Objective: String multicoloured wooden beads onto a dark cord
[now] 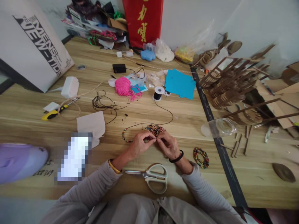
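Two hands (140, 143) (169, 145) meet at bead pile (154, 128), scissors (151, 179) between them and table edge (268, 203).

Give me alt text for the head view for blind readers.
A person's left hand and right hand are pinched together beside a pile of colourful beads on a table. Black cord from a spool carries more beads; pale-handled scissors lie nearby.

Illumination is diffuse and moderate, with soft shadows on the counter (184, 112). Highlights appear on the clear plastic container (224, 127) at right centre. Coarse pixelation masks a bright screen (74, 158) at lower left. Wide-angle distortion stretches the bag (35, 46) at upper left. Fine detail of the central beads (154, 128) is soft.
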The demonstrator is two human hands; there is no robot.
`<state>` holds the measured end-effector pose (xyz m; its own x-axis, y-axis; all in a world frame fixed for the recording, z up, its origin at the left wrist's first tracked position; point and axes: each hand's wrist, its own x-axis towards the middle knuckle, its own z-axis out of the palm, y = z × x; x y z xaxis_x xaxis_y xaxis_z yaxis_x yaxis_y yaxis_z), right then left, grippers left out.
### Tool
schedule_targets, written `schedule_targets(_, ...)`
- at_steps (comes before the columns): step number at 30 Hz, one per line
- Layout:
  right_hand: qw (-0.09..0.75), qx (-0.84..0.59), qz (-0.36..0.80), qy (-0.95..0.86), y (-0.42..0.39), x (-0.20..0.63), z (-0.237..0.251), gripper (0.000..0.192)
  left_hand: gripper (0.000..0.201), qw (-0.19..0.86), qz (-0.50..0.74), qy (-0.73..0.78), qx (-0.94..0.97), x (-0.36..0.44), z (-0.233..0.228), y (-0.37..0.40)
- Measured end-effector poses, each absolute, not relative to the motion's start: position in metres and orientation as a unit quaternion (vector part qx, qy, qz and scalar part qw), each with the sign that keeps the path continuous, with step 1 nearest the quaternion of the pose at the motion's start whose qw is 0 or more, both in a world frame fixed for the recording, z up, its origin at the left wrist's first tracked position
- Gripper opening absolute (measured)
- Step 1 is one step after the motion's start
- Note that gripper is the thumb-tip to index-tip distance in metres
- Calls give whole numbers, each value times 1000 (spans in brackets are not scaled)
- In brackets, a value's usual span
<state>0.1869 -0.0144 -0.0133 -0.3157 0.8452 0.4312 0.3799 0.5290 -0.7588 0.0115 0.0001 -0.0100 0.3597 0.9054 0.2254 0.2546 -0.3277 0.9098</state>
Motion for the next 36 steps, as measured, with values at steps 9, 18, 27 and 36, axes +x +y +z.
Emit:
schedule_targets(9, 428, -404, 276, -760, -14, 187, -15, 12, 4, 406, 405, 405, 712, 12, -12, 1)
schedule_targets(18, 429, -411, 286, -752, -16, 188, -13, 10, 9, 390, 413, 409, 715, 11, -9, 1)
schedule_targets(27, 434, -430, 316, -726, -15, 191, -18, 16, 7, 390, 408, 420, 711, 12, -8, 2)
schedule_targets(36, 451, -469, 395, -648, -21, 189, -28, 14, 7, 398, 409, 426, 702, 12, -6, 2)
